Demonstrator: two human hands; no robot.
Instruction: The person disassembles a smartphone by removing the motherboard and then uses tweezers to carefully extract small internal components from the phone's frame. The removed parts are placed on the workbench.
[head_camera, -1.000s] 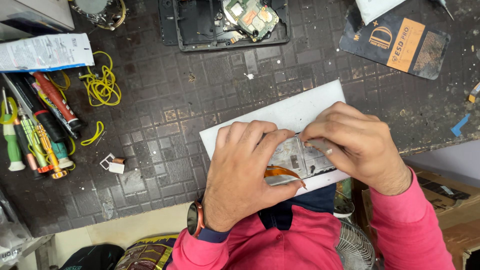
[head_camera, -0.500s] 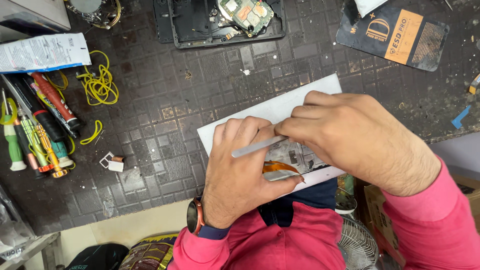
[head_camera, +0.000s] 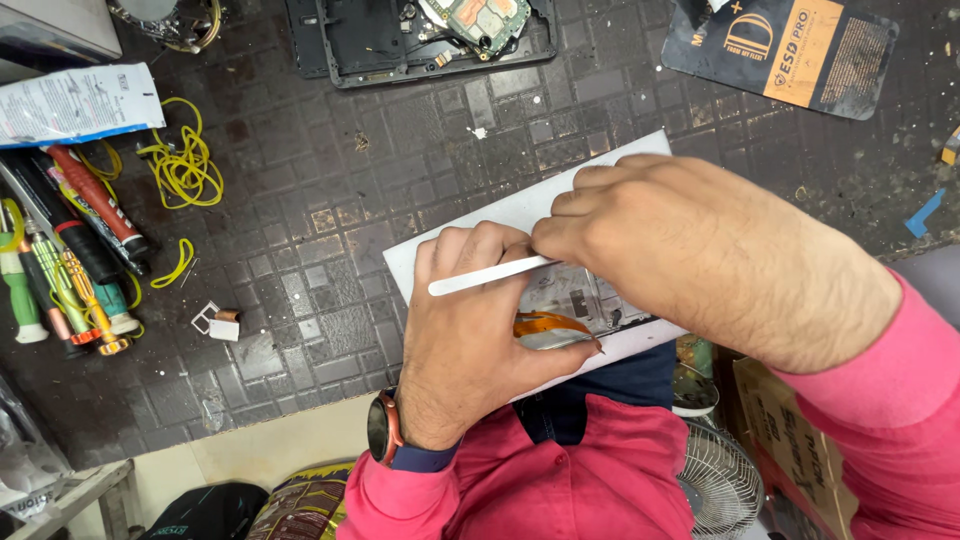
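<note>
Two hands (head_camera: 480, 330), one white tool (head_camera: 487, 276), one panel (head_camera: 500, 215).
</note>
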